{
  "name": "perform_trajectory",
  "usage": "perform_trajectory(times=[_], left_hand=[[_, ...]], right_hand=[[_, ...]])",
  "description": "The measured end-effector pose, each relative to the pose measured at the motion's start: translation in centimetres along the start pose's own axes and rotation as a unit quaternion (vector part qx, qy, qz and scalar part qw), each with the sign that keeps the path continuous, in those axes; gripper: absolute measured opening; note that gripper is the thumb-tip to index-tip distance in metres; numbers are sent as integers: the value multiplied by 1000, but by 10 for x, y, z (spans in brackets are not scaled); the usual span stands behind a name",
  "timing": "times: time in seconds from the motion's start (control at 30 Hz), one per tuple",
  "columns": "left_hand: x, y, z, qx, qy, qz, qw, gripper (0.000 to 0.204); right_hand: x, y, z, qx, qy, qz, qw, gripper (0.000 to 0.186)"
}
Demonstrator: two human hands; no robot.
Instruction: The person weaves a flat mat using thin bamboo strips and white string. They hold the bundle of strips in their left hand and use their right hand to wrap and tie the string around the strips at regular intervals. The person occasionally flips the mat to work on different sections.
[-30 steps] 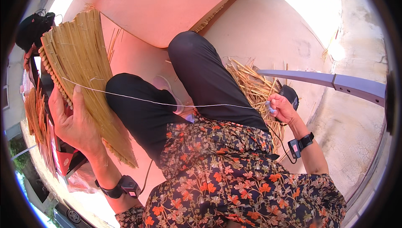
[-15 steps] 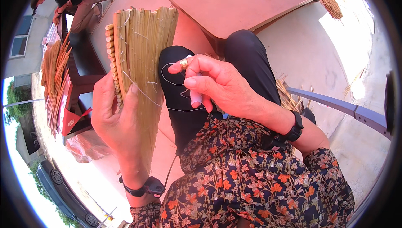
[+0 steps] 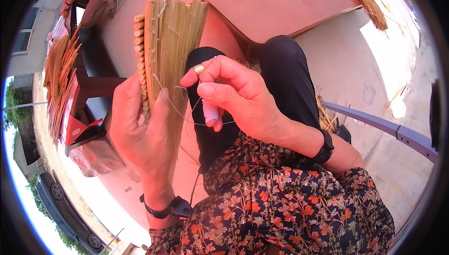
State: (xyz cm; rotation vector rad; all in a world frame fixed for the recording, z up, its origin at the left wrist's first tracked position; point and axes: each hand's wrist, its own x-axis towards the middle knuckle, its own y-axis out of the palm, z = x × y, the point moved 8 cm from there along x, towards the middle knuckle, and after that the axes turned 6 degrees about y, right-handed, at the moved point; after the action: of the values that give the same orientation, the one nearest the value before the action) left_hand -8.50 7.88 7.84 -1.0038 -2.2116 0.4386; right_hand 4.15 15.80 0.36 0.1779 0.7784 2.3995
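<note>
On the left, a flat sheaf of straw stalks (image 3: 175, 35) stands upright, with a row of thicker round stalk ends along its left edge. White stitches cross its face. My left hand (image 3: 140, 128) grips the sheaf's left edge, thumb in front. A white thread (image 3: 175, 109) runs from the sheaf beside my left thumb across to my right hand (image 3: 245, 93). The right fingers are bent and pinched on the thread; any needle there is too small to make out. One right finger wears a gold ring thimble (image 3: 199, 69), and a pale wrapping (image 3: 210, 111) shows around a lower finger.
A pale table (image 3: 276, 7) stands ahead, with a straw bundle (image 3: 369, 7) at its right corner. Loose reddish stalks (image 3: 61, 77) lie on a dark wooden piece of furniture at left. A grey metal bar (image 3: 374, 123) crosses at right. Another person (image 3: 96, 2) bends at far left.
My right hand has moved left toward the sheaf, and the thread loop by its fingertips has changed shape. The sheaf and left hand sit farther right in view.
</note>
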Motion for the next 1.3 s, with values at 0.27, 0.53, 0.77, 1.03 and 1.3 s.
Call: perform_trajectory(times=[0.27, 0.53, 0.77, 1.03, 1.3], left_hand=[[-8, 4, -11, 15, 2, 4, 1000, 40], [-10, -16, -29, 50, 4, -84, 995, 39], [-28, -25, -83, 36, 79, -233, 969, 36], [5, -24, -131, 41, 248, -142, 958, 45], [27, -19, -116, -107, 157, -110, 976, 47]], right_hand=[[6, 9, -14, 32, 130, 82, 988, 13], [-17, 4, 10, 120, -15, 105, 987, 15], [-42, 13, 37, 153, -11, 132, 979, 16], [-76, -57, 73, -94, -156, -184, 966, 9], [-82, -2, 146, -286, -420, -76, 858, 7]])
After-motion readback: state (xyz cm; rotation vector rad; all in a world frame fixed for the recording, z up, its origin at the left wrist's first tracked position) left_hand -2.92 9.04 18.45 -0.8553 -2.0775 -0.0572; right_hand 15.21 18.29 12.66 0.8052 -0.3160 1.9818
